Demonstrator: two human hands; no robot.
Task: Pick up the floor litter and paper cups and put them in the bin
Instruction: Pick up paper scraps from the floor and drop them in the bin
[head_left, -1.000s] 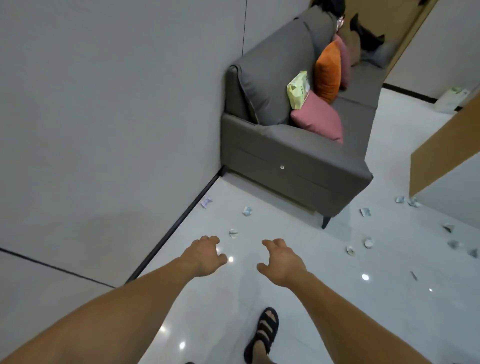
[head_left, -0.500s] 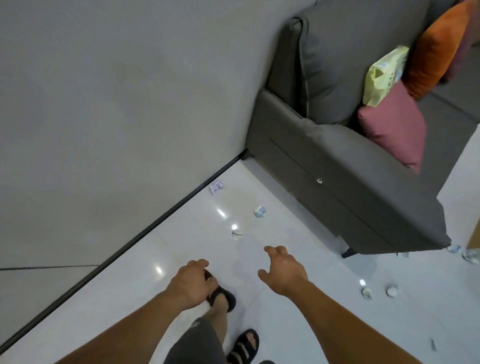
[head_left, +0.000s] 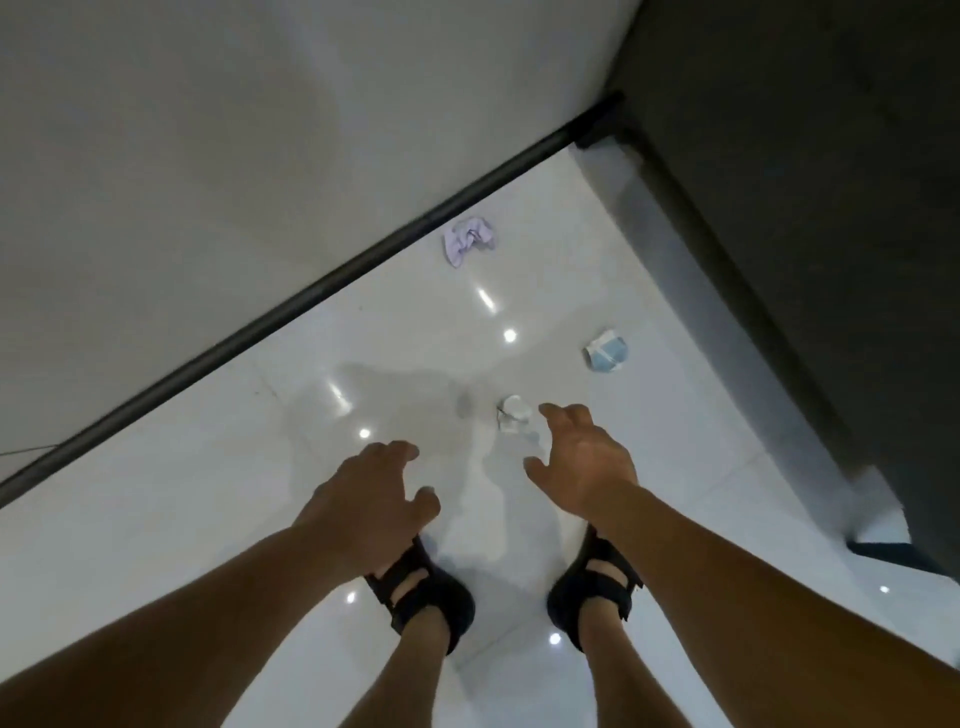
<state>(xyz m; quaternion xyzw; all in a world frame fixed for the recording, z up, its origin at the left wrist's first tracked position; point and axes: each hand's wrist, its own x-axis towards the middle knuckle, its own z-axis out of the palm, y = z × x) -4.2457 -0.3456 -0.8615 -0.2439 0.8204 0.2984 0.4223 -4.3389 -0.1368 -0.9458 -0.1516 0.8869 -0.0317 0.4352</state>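
While right hand (head_left: 582, 462) hovers beside white wad (head_left: 513, 413), baseboard (head_left: 311, 306) and sofa (head_left: 779, 260) stand clear.

I am standing indoors, in what looks like a living room or lounge. The glossy white tiled floor (head_left: 171, 525) shows bright spots of reflected light. A plain grey wall (head_left: 208, 130) meets it at a dark skirting board (head_left: 311, 297). The dark grey side of a sofa (head_left: 810, 218) fills my right.

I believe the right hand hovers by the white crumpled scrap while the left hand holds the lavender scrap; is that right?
Not quite: the head view shows the left hand empty; the lavender scrap lies on the floor by the baseboard. The rest stands.
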